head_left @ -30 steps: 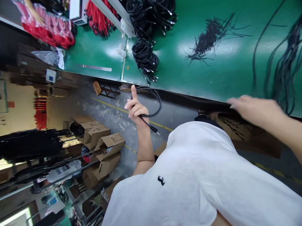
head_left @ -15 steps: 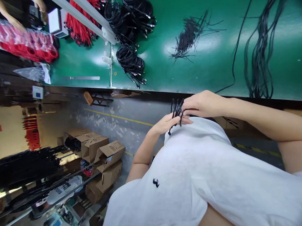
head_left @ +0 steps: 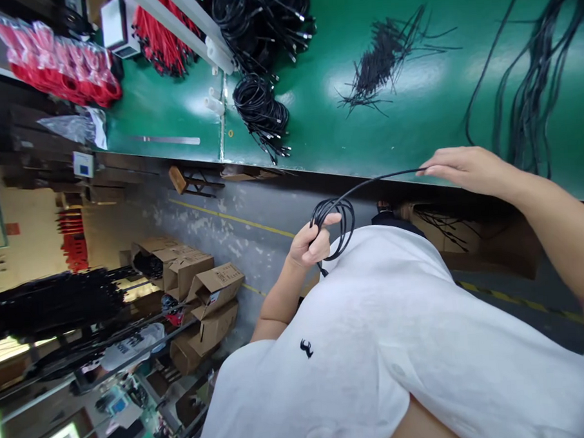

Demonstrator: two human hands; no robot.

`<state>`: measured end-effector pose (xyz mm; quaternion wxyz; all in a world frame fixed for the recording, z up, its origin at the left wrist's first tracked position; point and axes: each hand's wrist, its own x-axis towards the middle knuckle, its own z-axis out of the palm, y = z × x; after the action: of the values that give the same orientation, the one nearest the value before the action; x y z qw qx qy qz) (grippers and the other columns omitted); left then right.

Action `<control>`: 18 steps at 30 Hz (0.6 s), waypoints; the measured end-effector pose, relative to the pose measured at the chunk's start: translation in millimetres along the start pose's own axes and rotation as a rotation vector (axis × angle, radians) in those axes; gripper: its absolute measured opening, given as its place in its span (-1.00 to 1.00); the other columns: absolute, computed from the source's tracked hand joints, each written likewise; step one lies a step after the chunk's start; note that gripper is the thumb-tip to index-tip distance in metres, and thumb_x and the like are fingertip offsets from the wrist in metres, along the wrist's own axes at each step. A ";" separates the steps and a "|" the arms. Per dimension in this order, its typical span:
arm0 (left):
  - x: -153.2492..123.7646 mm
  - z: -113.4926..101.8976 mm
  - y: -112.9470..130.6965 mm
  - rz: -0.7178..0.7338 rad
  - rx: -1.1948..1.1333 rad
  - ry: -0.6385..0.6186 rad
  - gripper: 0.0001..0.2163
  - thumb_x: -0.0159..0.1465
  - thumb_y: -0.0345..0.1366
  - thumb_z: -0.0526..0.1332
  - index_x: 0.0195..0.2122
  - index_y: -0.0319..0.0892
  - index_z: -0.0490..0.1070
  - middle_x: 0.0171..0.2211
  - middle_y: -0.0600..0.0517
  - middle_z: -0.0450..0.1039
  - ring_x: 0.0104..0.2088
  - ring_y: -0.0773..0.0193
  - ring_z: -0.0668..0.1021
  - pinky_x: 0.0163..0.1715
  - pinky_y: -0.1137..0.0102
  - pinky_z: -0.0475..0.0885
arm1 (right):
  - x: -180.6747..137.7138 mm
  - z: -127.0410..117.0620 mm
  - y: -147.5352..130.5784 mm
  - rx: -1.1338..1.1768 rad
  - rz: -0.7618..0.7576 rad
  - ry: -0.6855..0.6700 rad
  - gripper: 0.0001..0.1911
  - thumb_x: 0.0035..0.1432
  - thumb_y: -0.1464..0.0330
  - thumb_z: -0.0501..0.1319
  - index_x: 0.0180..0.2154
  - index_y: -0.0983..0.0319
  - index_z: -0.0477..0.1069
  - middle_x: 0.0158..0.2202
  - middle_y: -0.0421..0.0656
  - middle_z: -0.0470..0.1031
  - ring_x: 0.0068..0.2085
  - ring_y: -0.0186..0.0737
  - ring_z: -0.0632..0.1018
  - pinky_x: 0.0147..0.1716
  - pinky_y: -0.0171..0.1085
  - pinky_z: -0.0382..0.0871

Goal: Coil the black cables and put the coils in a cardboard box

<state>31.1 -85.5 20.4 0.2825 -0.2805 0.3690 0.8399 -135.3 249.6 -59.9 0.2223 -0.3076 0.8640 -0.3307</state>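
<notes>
Left hand (head_left: 312, 244): my fingers curled shut around the coiled black cable (head_left: 338, 220) — centre of frame;
Right hand (head_left: 464, 167): fingertips pinching the cable's straight run — right, by the green table (head_left: 414, 130) edge.

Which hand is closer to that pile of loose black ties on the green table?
The right hand. It hovers at the table's near edge just below the pile of ties, pinching the black cable. The left hand holds the cable's coil lower, off the green table.

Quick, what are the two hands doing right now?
Left hand: closed on the coiled black cable.
Right hand: pinching the same cable's free length, pulled out straight.
</notes>
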 end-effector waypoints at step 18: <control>-27.5 -22.5 16.5 0.284 0.001 0.169 -0.57 0.33 0.12 0.09 0.10 0.08 0.46 -0.85 0.34 -0.22 -0.89 0.49 -0.15 -0.88 0.53 -0.21 | 8.1 6.9 79.0 -0.255 0.013 0.040 -0.59 0.29 0.13 0.04 -0.17 0.22 0.57 -0.15 0.10 0.59 -0.18 -0.10 0.47 -0.06 -0.11 0.22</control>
<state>44.5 -119.7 33.9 0.1291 -0.2951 0.4279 0.8445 -167.4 287.9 -122.1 0.1662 -0.3209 0.9054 -0.2226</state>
